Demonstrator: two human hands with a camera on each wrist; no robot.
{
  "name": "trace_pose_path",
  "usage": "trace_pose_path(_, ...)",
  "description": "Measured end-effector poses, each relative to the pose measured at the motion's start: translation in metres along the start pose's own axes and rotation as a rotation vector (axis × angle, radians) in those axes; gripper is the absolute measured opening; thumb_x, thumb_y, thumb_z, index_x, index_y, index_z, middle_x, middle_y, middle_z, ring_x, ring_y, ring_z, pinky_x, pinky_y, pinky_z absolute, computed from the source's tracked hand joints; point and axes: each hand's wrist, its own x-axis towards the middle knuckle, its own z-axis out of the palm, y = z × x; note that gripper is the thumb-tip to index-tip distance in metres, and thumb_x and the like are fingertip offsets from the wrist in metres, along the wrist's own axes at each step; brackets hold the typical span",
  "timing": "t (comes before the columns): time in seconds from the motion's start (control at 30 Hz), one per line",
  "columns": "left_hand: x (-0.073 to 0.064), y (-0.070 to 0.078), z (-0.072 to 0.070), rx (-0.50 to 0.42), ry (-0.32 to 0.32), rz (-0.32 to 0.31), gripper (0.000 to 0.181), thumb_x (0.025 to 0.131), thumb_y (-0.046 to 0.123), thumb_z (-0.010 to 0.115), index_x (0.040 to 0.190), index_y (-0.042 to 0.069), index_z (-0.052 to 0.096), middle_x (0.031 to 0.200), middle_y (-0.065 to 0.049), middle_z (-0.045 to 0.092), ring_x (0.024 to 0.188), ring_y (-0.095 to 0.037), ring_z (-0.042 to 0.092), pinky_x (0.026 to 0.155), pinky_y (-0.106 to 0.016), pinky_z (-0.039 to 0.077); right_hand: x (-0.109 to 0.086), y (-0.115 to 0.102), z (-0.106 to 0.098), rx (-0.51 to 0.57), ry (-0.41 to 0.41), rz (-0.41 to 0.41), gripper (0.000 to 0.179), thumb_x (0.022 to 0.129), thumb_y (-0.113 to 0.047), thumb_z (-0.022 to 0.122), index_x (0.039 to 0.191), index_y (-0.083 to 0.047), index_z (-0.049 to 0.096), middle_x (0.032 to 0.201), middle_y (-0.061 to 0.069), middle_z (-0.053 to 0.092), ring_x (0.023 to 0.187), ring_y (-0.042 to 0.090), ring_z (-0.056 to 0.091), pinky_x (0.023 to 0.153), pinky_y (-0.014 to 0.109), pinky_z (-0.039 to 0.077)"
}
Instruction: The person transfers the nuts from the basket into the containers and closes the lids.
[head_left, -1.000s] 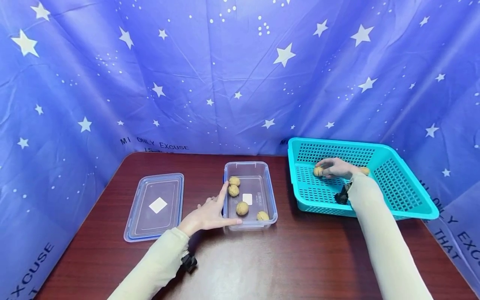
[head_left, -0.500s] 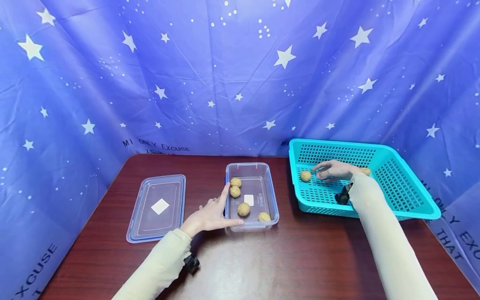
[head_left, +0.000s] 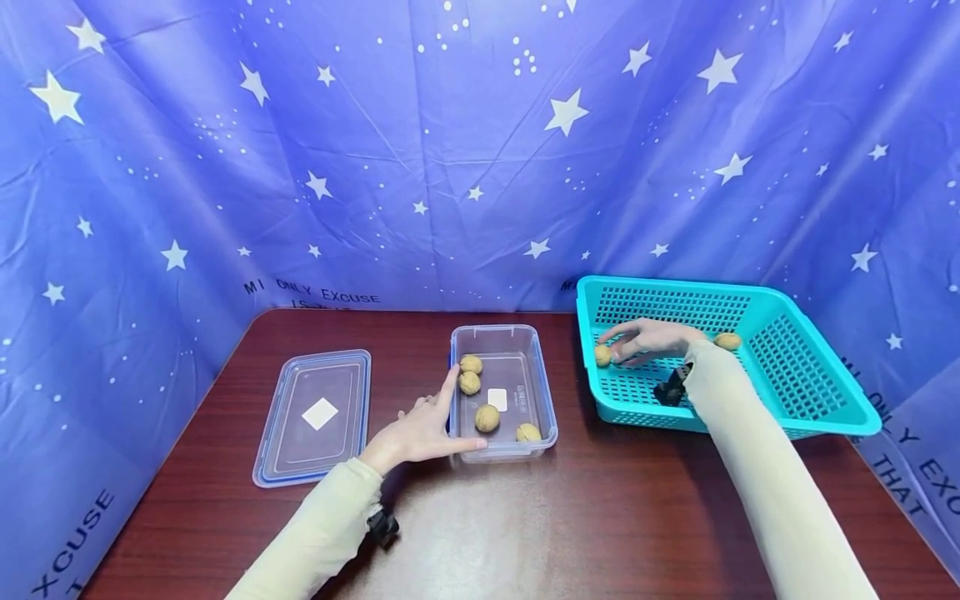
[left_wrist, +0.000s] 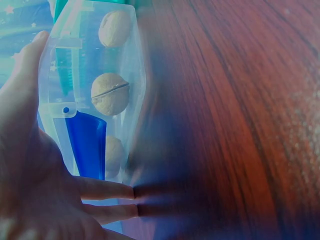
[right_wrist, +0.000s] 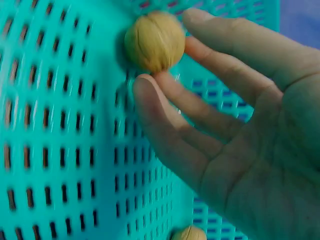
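My left hand (head_left: 420, 427) lies along the left side of a clear plastic food container (head_left: 551, 398), thumb stretched over its front rim and fingers extended on the blue-latch side. Several walnuts (head_left: 487, 418) sit inside it. In the left wrist view the walnuts (left_wrist: 110, 94) show through the wall, beside the blue latch (left_wrist: 89, 145). Inside a turquoise basket (head_left: 652, 421), my right hand (head_left: 651, 340) reaches to a walnut (head_left: 603, 356) near the left wall. The right wrist view has that walnut (right_wrist: 156, 42) at the fingertips, with the thumb tip just short of it.
Another walnut (head_left: 727, 341) lies at the back of the basket, behind the right wrist. The container's clear lid (head_left: 315, 450) with a blue seal lies flat on the brown table (head_left: 480, 533), to the left. A blue starry curtain (head_left: 450, 167) surrounds the table.
The walnut at my right hand slipped from the fingers and rolled left towards the basket wall. My right hand has followed it left. The left hand stays at the container.
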Motion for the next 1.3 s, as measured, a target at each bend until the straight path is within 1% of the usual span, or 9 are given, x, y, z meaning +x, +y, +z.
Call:
trace_pose_path(0.1, 0.000, -0.001, 0.000, 0.003, -0.002, -0.001, 0.123, 0.073, 0.071, 0.068, 0.156, 0.021, -0.007, 0.138, -0.027, 0.047, 0.130, -0.041, 0.038, 0.092, -0.074, 0.027, 0.004, -0.003, 0.003, 0.022, -0.014, 0.008, 0.056, 0.094, -0.007, 0.060, 0.143, 0.007, 0.037, 0.138, 0.027, 0.042, 0.118, 0.035, 0.050, 0.097, 0.048, 0.043)
trace_pose_path(0.27, 0.001, -0.001, 0.001, -0.006, -0.003, 0.001, 0.121, 0.074, 0.068, 0.068, 0.156, 0.021, -0.008, 0.140, -0.028, 0.044, 0.131, -0.042, 0.036, 0.093, -0.075, 0.025, 0.011, -0.003, 0.005, -0.021, -0.011, 0.012, 0.052, 0.093, -0.006, 0.062, 0.138, 0.008, 0.041, 0.134, 0.028, 0.043, 0.109, 0.028, 0.054, 0.095, 0.046, 0.046)
trace_pose_path(0.43, 0.000, 0.000, 0.001, -0.010, -0.002, 0.006, 0.121, 0.074, 0.067, 0.069, 0.156, 0.019, -0.006, 0.140, -0.029, 0.044, 0.130, -0.042, 0.037, 0.093, -0.075, 0.025, 0.011, -0.001, 0.004, -0.003, -0.007, -0.037, 0.039, 0.095, -0.001, 0.058, 0.130, 0.011, 0.046, 0.120, 0.021, 0.052, 0.102, 0.024, 0.057, 0.095, 0.047, 0.045)
trace_pose_path(0.57, 0.000, 0.001, 0.001, -0.007, -0.002, 0.008, 0.122, 0.074, 0.069, 0.068, 0.156, 0.020, -0.007, 0.140, -0.029, 0.044, 0.131, -0.042, 0.037, 0.093, -0.075, 0.025, 0.007, -0.003, 0.003, 0.048, 0.030, -0.079, 0.038, 0.096, 0.000, 0.054, 0.132, 0.010, 0.046, 0.123, 0.020, 0.049, 0.105, 0.022, 0.058, 0.099, 0.048, 0.041)
trace_pose_path(0.8, 0.001, -0.001, 0.001, -0.005, -0.008, 0.012, 0.123, 0.073, 0.070, 0.068, 0.156, 0.021, -0.008, 0.140, -0.029, 0.044, 0.130, -0.042, 0.038, 0.092, -0.075, 0.027, -0.001, -0.010, 0.000, 0.111, 0.117, -0.110, 0.045, 0.095, -0.002, 0.058, 0.136, 0.010, 0.041, 0.122, 0.020, 0.054, 0.112, 0.034, 0.056, 0.101, 0.056, 0.035)
trace_pose_path(0.9, 0.002, 0.000, -0.001, 0.003, -0.008, 0.018, 0.122, 0.073, 0.071, 0.067, 0.156, 0.022, -0.007, 0.139, -0.026, 0.046, 0.129, -0.041, 0.039, 0.091, -0.073, 0.029, -0.007, -0.011, -0.001, 0.077, 0.147, -0.137, 0.043, 0.095, -0.005, 0.060, 0.134, 0.007, 0.046, 0.121, 0.018, 0.055, 0.110, 0.037, 0.055, 0.098, 0.056, 0.038)
trace_pose_path(1.0, 0.002, 0.000, -0.001, 0.009, -0.007, 0.022, 0.121, 0.073, 0.070, 0.068, 0.156, 0.023, -0.005, 0.137, -0.024, 0.048, 0.127, -0.041, 0.041, 0.090, -0.070, 0.033, -0.013, -0.013, 0.000, 0.044, 0.175, -0.148, 0.038, 0.095, -0.007, 0.061, 0.131, 0.002, 0.051, 0.121, 0.018, 0.056, 0.106, 0.034, 0.055, 0.096, 0.054, 0.041)
trace_pose_path(1.13, 0.002, 0.000, -0.002, 0.003, -0.019, 0.019, 0.118, 0.074, 0.068, 0.069, 0.156, 0.025, -0.004, 0.139, -0.023, 0.047, 0.128, -0.041, 0.040, 0.091, -0.068, 0.034, -0.021, -0.019, 0.005, 0.022, 0.202, -0.154, 0.040, 0.094, -0.010, 0.063, 0.131, 0.000, 0.052, 0.123, 0.017, 0.055, 0.106, 0.027, 0.055, 0.094, 0.050, 0.043)
trace_pose_path(1.3, 0.000, -0.001, -0.001, -0.012, -0.016, 0.011, 0.118, 0.074, 0.068, 0.069, 0.156, 0.026, -0.005, 0.141, -0.023, 0.045, 0.129, -0.042, 0.039, 0.092, -0.069, 0.033, -0.025, -0.031, 0.016, -0.018, 0.238, -0.199, 0.043, 0.092, -0.017, 0.067, 0.131, -0.003, 0.053, 0.131, 0.016, 0.051, 0.110, 0.026, 0.054, 0.097, 0.056, 0.040)
